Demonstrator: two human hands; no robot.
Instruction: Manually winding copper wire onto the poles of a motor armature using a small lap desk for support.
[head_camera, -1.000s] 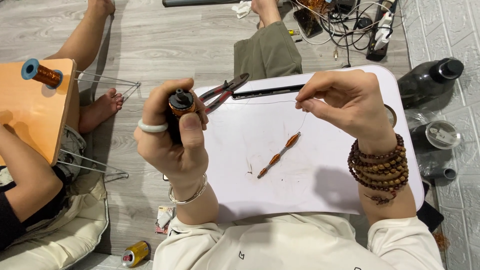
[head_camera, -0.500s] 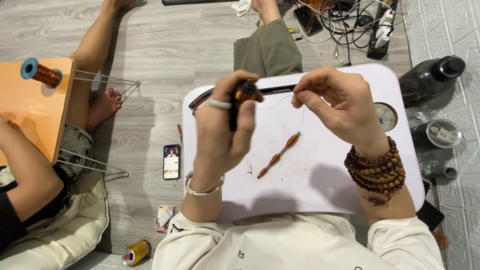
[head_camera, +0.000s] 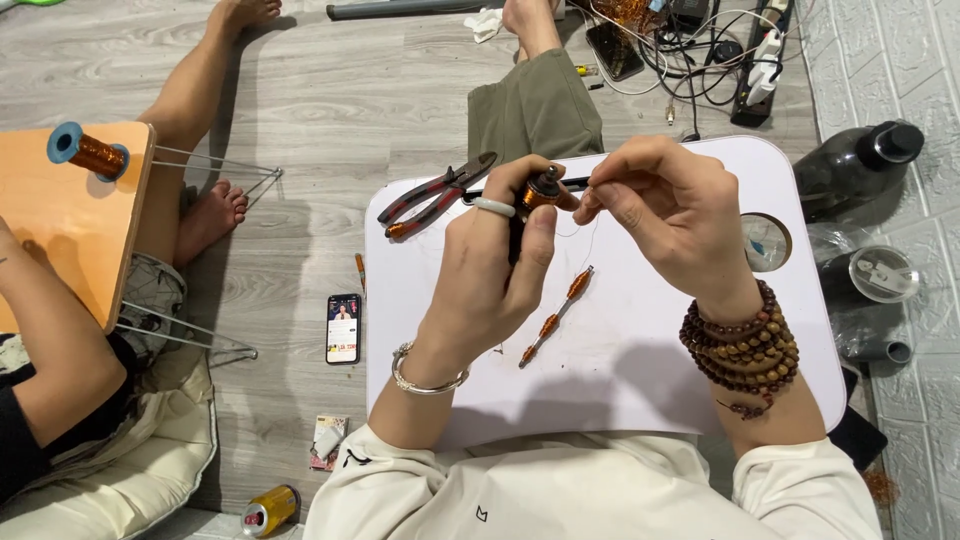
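Copper-wound coil (head_camera: 541, 189) sat atop a dark stick in my left hand (head_camera: 490, 275), held up over the far edge of the white lap table (head_camera: 640, 390), approx. above its middle. Left hand was wrapped tight round the stick, thumb pressed near the coil. Right hand (head_camera: 668, 215) was pinched narrow, thumb & forefinger closed on a thin wire (head_camera: 590, 232) right beside the coil; wire was too fine to trace fully. I'd judge the step as winding or feeding wire onto the coil; next move prob. called for steady tension and small turns so the strand didn't slip or snap. On the table below lay a rod w/ three copper windings (head_camera: 556, 316), apart from both hands. Red-handled pliers (head_camera: 432, 194) rested at the table's far left corner, untouched. Phone (head_camera: 343, 327) lay on the floor, left of the table.
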